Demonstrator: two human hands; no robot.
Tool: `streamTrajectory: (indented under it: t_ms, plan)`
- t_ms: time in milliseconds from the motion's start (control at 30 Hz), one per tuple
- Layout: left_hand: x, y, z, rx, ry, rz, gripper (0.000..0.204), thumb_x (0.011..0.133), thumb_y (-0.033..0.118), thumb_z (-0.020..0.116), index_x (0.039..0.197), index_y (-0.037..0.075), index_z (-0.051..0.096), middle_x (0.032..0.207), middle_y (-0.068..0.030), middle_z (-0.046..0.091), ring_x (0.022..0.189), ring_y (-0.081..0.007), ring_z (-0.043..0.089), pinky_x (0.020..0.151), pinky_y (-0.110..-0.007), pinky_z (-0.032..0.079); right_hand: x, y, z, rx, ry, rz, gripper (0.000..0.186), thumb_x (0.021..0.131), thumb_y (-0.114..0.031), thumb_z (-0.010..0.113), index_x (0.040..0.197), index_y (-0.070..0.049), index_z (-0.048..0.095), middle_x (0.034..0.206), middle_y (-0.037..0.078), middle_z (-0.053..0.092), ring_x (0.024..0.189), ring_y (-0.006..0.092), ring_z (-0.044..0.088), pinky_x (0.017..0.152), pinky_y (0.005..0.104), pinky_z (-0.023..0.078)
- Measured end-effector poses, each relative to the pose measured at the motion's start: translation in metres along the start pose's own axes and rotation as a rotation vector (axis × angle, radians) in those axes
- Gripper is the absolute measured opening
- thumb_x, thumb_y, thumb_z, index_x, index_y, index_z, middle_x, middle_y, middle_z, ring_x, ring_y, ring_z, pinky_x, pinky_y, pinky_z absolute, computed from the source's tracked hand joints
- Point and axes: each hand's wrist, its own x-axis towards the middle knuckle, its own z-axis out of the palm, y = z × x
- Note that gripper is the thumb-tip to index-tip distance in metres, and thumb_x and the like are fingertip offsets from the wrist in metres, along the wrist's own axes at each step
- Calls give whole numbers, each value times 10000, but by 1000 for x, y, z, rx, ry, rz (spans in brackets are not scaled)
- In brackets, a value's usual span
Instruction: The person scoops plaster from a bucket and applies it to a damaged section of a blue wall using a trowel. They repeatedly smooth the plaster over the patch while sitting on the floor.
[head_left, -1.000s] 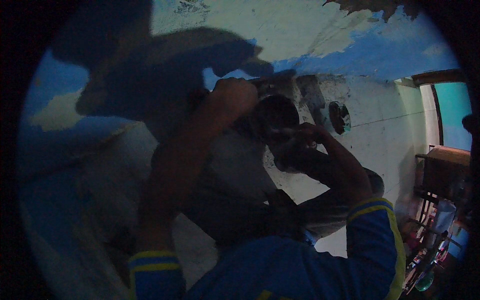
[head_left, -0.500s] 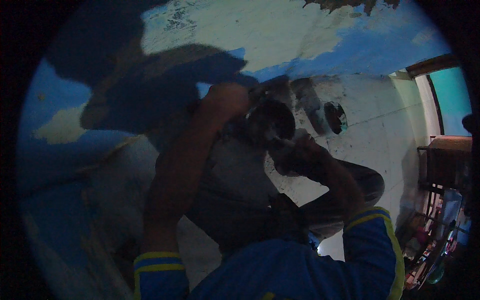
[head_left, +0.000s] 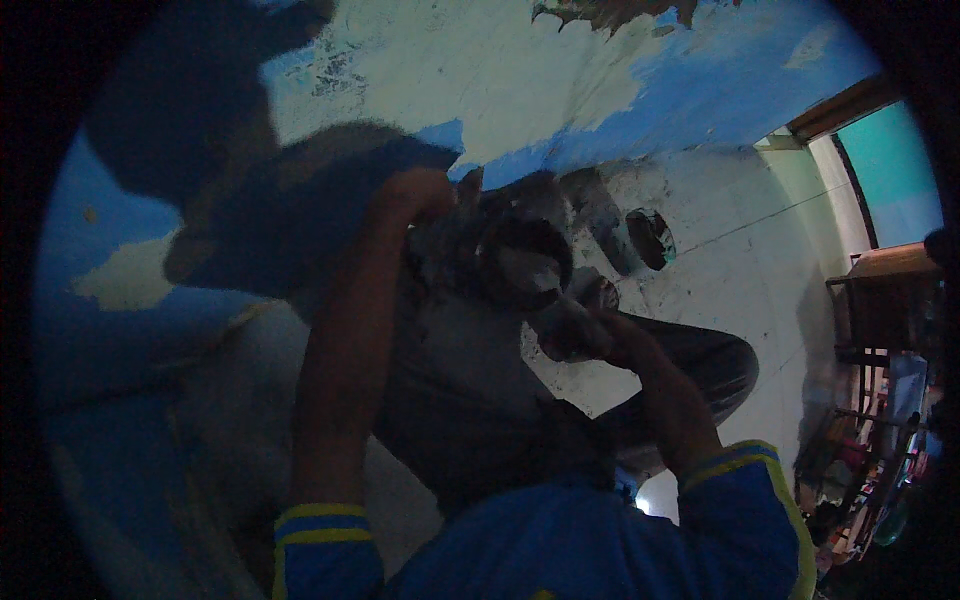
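The light is dim and much detail is lost. A round dark bowl stands in front of me, with something paler inside it. Beyond its left side is my left hand, bent at the wrist; its fingers are lost in shadow. My right hand is closed at the bowl's near right side, around something whose kind does not show. A thin pale tip reaches from there towards the bowl. Right beside this hand lies a dark rounded piece with a round end.
A dark tube-like piece with a round open end lies beyond the bowl on the pale floor. The blue and cream patched wall rises ahead. Wooden furniture with piled items stands far right. My bent leg lies under my right arm.
The view has shifted a little. My right hand has drawn back towards me, uncovering the rounded piece beside it. The bowl's paler inside now shows more clearly.
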Motion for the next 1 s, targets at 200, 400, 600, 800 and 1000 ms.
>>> streamTrajectory:
  t_ms: [200,400,600,800,1000]
  plan:
    - [24,-21,18,126,-58,34,273,837,235,643,1003,52,760,1074,-161,736,979,-364,715,873,-496,545,-41,-6,2,193,-79,-29,457,934,-330,674,1283,-46,594,1027,57,654,803,176,623,662,289,530]
    - [20,-31,19,93,-69,48,292,851,263,636,1007,48,758,1082,-168,733,986,-367,711,874,-497,545,-88,1,20,83,-188,-268,513,870,-487,693,1207,-113,593,830,20,619,635,105,563,504,252,427]
    - [-1,-37,9,38,-61,36,313,864,290,628,1010,44,756,1090,-174,729,994,-371,708,875,-498,544,-139,-42,79,345,-326,-373,486,916,-310,656,1316,-84,499,899,77,618,677,162,605,479,263,470]
    - [-19,-32,16,-8,-57,32,336,878,317,621,1014,40,754,1097,-180,726,1001,-374,704,876,-499,543,-178,-138,161,454,-129,-803,418,960,-365,580,1242,-66,501,807,84,622,495,173,570,410,298,470]
    - [-23,-38,16,-23,-76,33,360,891,344,613,1018,36,752,1105,-186,722,1009,-378,701,877,-501,542,-155,-245,276,362,173,-1193,506,1000,-274,555,1446,-81,414,867,59,587,630,153,562,505,307,483]
